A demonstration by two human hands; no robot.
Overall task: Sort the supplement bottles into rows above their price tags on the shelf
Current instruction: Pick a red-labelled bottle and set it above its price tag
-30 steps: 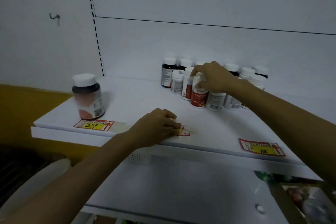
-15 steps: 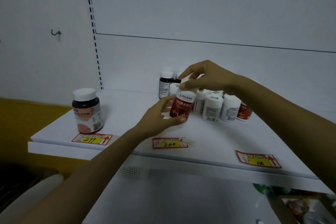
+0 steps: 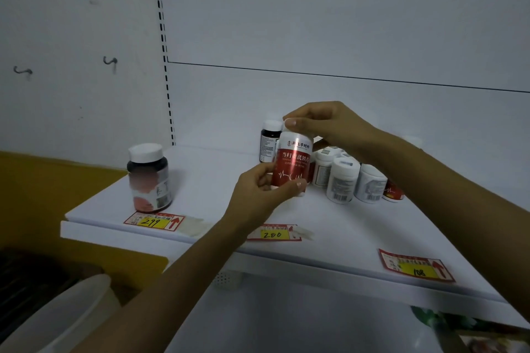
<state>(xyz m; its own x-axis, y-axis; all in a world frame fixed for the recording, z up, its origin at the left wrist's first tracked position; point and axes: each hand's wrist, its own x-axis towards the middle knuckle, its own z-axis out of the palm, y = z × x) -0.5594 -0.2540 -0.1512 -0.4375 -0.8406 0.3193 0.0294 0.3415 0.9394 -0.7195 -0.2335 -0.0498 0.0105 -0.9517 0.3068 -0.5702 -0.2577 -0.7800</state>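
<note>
Left hand (image 3: pixel 258 195) is gripping the base of a red-labelled bottle (image 3: pixel 292 165), right hand (image 3: pixel 324 129) pinching its mostly hidden cap, over the shelf (image 3: pixel 200 189) behind the 200 tag (image 3: pixel 272 235). The right forearm is covering part of the bottle cluster (image 3: pixel 344 180); the left wrist is hiding the tag's edge.

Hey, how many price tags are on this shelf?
3, all along the front edge: the 299 tag at left before the dark bottle, the 280 tag in the middle, the 108 tag at right.
</note>
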